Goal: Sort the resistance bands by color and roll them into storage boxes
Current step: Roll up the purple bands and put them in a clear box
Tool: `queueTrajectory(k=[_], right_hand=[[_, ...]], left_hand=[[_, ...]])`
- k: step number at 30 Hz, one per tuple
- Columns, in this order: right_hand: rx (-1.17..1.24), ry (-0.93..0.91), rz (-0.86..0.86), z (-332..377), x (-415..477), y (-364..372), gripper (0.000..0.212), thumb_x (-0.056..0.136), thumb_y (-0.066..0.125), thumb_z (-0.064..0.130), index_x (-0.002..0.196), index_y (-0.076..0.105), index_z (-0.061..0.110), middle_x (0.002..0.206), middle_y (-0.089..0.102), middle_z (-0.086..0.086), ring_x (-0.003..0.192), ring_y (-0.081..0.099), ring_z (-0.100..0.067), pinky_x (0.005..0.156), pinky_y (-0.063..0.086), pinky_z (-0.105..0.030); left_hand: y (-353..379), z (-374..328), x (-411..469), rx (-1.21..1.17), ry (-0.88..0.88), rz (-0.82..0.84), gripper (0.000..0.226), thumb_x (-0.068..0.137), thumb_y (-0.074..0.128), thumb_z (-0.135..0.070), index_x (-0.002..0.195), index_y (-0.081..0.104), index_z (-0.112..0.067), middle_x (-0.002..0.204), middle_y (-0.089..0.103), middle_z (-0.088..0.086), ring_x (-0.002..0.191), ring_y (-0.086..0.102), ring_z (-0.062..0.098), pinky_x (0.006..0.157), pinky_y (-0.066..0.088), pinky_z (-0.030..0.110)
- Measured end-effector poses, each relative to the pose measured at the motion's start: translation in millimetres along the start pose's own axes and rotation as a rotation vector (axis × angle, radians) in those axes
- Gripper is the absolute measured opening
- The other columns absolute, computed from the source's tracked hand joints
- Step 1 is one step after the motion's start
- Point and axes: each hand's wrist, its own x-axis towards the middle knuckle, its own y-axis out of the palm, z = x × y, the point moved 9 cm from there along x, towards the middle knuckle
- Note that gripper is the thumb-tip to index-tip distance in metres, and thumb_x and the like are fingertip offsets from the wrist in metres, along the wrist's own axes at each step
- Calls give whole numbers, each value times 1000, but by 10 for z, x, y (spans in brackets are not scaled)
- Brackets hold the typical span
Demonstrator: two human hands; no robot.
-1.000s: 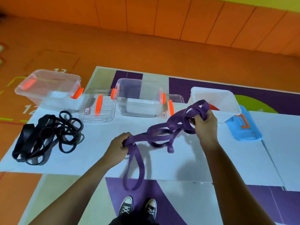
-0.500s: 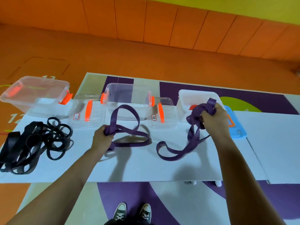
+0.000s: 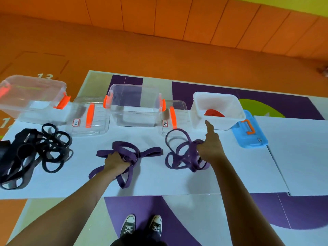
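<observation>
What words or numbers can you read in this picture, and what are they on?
"13": white, on the orange floor, behind the left clear box.
Second floor number, at the left edge: cut off, unreadable.
Left sticker, on the left clear lid: too blurred.
Middle sticker, on the middle clear lid: too blurred.
Tag, on the blue lid: too small.

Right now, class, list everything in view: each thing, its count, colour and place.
Clear boxes: two, orange latches, back row.
Clear lids: two, orange handles, beside them.
White box: one, white, back right.
Red thing: one, in white box.
Blue lid: one, blue, far right.
Black bands: one tangle, black, left.
Left bunch: one, purple, mid-table.
Right bunch: one, purple, before white box.
Table: one, white.
Shoes: two, dark, floor.
Left hand: grips left bunch.
Right hand: holds right bunch, forefinger out.
</observation>
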Motion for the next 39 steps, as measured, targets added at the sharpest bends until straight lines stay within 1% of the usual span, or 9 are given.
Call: queueTrajectory(k=[6,10,13,17,23,26,31,36,39], right_hand=[[-247,-231,-121,424,-171,-339,68,91,57,-9,146,41,28,139,44,-8,110,58,-24,91,53,-35],[-144,-463,-228,827,-319,-604,58,93,54,-8,139,50,25,116,52,-1,97,53,-14,81,41,-18],[-12,-525,-198,1032,-410,-687,49,92,65,0,130,55,29,108,53,8,97,55,-9,84,46,-17],[245,-532,-58,1241,-476,-713,38,92,70,8,122,58,28,97,66,6,73,62,3,67,48,-12],[457,-640,28,1662,-678,-753,42,92,53,-6,115,62,28,91,73,1,86,72,-28,85,58,-56],[489,-683,90,1774,-763,-664,46,89,59,-5,112,62,35,97,70,-2,83,69,-44,78,55,-65],[469,-726,90,1838,-821,-591,46,90,65,0,109,57,41,104,65,11,76,72,-26,76,60,-49],[250,-570,-267,1626,-649,-768,31,90,67,56,113,52,41,101,68,10,81,72,-18,75,61,-41],[477,-529,79,1549,-587,-375,25,99,57,51,115,62,32,106,72,5,92,73,-8,87,56,-36]], left_hand=[[40,360,49,216,-143,58,55,71,53,-59,108,64,-20,105,67,8,100,62,31,86,57,43],[-168,114,-192,360,-123,77,29,83,52,-41,90,66,-16,96,71,5,89,65,22,71,54,31],[-356,-199,-320,344,-57,25,29,88,56,-40,102,59,-15,116,62,8,108,60,30,88,50,36],[-625,-1074,-647,-18,332,25,43,96,65,-32,135,51,-26,130,60,0,116,60,23,96,49,34],[-1247,-2495,-1915,-356,893,172,78,86,80,-36,150,36,-49,146,48,-27,134,44,-7,104,44,15],[-1384,-2657,-2113,-439,952,129,59,88,79,-30,141,53,-34,131,64,-16,126,57,2,105,49,27],[-1474,-2576,-2109,-474,936,23,31,91,76,-20,120,66,-26,103,74,-1,96,72,17,92,57,34],[-1599,-2431,-2009,-585,861,-97,20,94,72,-17,108,68,-30,97,71,-2,81,72,25,82,61,47],[-1653,-2387,-1987,-609,847,-105,21,94,71,-15,108,68,-29,99,72,0,83,72,32,83,60,52]])
